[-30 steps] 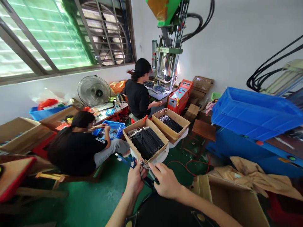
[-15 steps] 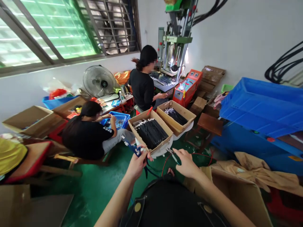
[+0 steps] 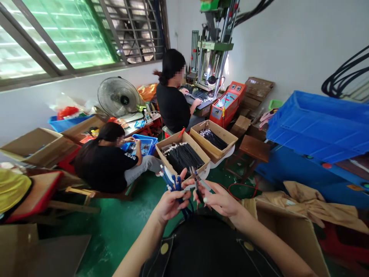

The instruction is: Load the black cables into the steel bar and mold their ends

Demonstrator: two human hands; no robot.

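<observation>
A bundle of dark blue cables (image 3: 174, 182) with white ends fans upward from my left hand (image 3: 169, 206). The fingers of that hand are closed around it, and the lower parts of the cables hang down in front of my apron. My right hand (image 3: 221, 201) grips a small pair of cutting pliers (image 3: 196, 180), jaws pointing up and spread apart. The pliers are close beside the cables, just right of the left hand's fingertips. Beyond both hands, a cardboard box (image 3: 203, 168) holds many black cables (image 3: 184, 156) with light-coloured ends.
A second cardboard box (image 3: 215, 157) of black cables stands behind. One co-worker (image 3: 108, 161) sits left by a blue tray (image 3: 150, 138); another (image 3: 174, 104) sits at a green press machine (image 3: 215, 46). Blue crates (image 3: 317, 127) stand right, above an open carton (image 3: 288, 231).
My right hand has moved left with the pliers, up to the cables in my left hand. The cables now stand more upright. The co-worker at the press has both hands on its table.
</observation>
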